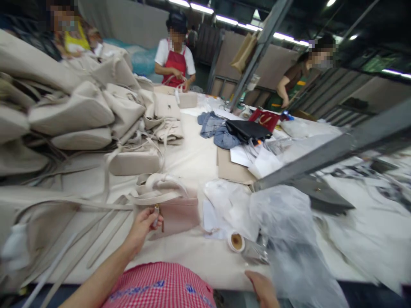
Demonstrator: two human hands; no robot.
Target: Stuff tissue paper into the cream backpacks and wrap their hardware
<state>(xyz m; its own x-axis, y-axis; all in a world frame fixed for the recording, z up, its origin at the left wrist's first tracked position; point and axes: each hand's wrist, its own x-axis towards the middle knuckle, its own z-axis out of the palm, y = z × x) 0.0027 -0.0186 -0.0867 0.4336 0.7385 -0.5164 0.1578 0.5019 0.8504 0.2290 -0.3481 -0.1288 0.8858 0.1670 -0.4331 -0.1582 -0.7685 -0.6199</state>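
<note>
A pale pink-beige handbag (181, 214) stands on the table in front of me, its straps and handles gathered over the top. My left hand (146, 224) is at the bag's left front, thumb and fingers pinched on a small grey piece with a gold-coloured top (156, 215). Just beside it, a short brown zipper pull (162, 223) hangs against the bag. My right hand (261, 287) is low at the table's front edge, fingers stretched out and holding nothing visible. A roll of tape (236, 242) lies beyond it.
Beige bags (72, 111) are heaped on the left, with loose straps trailing forward. Clear plastic (285, 226) spreads at right below a slanting metal post (308, 156). Blue cloth (213, 128) and a black bag (247, 129) lie farther back. Several people stand across the table.
</note>
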